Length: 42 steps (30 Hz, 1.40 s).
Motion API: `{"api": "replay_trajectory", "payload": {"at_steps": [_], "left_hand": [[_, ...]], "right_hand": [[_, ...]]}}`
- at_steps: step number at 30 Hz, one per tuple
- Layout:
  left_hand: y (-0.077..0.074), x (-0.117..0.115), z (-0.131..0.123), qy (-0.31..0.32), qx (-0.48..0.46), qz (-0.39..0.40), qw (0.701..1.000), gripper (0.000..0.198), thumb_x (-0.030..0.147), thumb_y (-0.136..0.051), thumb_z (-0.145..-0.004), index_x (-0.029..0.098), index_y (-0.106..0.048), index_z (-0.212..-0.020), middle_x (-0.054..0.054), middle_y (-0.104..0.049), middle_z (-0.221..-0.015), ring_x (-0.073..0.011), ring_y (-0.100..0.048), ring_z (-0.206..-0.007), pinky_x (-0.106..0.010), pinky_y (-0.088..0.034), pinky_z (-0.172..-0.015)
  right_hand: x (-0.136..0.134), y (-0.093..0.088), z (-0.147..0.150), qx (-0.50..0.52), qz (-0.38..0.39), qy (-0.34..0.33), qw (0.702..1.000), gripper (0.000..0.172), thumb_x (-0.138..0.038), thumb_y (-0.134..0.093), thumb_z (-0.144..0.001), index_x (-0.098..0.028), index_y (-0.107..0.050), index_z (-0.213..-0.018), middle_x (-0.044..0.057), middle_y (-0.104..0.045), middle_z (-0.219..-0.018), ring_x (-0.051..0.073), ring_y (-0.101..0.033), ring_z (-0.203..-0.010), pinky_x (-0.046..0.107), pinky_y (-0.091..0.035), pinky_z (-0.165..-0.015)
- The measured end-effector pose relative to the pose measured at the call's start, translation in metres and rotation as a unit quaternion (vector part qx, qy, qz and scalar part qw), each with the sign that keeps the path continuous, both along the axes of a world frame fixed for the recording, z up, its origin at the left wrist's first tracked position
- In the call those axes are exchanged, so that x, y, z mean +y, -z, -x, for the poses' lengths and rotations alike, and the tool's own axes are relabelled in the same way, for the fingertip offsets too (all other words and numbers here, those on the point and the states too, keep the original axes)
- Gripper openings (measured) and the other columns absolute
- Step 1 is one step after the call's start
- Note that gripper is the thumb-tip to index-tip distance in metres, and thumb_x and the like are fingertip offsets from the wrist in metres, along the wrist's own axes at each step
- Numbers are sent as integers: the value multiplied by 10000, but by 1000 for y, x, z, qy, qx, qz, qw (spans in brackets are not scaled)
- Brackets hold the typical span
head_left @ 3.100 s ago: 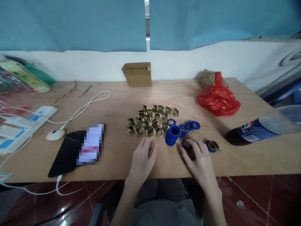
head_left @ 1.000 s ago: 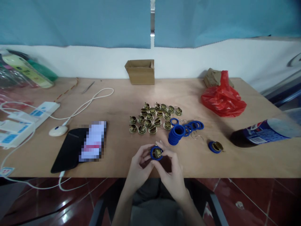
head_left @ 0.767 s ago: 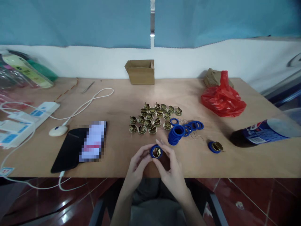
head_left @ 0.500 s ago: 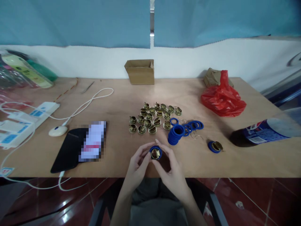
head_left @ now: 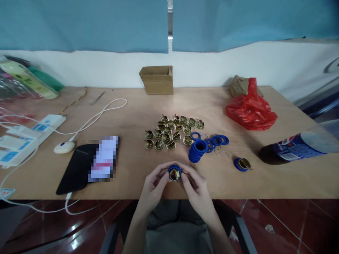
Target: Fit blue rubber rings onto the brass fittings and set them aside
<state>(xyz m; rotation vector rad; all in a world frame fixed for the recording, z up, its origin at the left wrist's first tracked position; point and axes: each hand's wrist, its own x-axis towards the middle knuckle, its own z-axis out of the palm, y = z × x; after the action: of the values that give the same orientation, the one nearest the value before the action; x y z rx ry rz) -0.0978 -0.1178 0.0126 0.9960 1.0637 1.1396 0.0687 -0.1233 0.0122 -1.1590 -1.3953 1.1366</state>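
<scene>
Pinching blue ring (head_left: 173, 167) and metal cap (head_left: 177, 174) at the worktop's (head_left: 127, 180) six o'clock, left hand (head_left: 154, 185) from nine, right hand (head_left: 195, 185) from three; uneven pressure could pop them apart, though seating's hard to see.

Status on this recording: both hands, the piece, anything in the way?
Left-hand grip and right-hand grip both on round blue ring, brass-coloured metal fitting inside. No obstruction seen; nearest: stacked blue rings, not touching.

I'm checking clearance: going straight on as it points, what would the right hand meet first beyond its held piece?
The right hand would probably meet the left hand, across the blue-ringed piece; depth is unclear.
</scene>
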Motion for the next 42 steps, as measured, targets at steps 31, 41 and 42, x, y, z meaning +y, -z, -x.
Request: {"api": "replay_trajectory", "payload": {"at_steps": [31,41,42], "left_hand": [[11,-2,5,-2,-13,14,1000,321,424,-623,-985,200,-745,-1180,-105,-763,-1179,-229,-731,-1074,-274,-609,-886],[8,-3,1,28,-95,17,995,294,362,-557,-1035,244,-607,-1299,-119,-614,-1456,-240,-584,-1361,-352,-512,-1120],[8,-3,2,33,-98,23,994,301,364,-562,-1032,250,-596,-1308,-118,-615,-1458,-238,-583,-1366,-352,-507,-1126]], "right_hand": [[0,-11,3,-70,-68,16,995,202,-213,-524,-1024,-257,-645,-1180,46,-707,-1063,173,-689,-943,285,-570,-844],[1,-10,12,-142,-78,45,986,58,-207,-517,-1015,-224,-555,-975,20,-605,-865,157,-624,-758,270,-534,-694],[1,-11,11,-146,-80,39,985,73,-205,-503,-1020,-223,-559,-976,25,-613,-870,161,-627,-767,277,-538,-709]]}}
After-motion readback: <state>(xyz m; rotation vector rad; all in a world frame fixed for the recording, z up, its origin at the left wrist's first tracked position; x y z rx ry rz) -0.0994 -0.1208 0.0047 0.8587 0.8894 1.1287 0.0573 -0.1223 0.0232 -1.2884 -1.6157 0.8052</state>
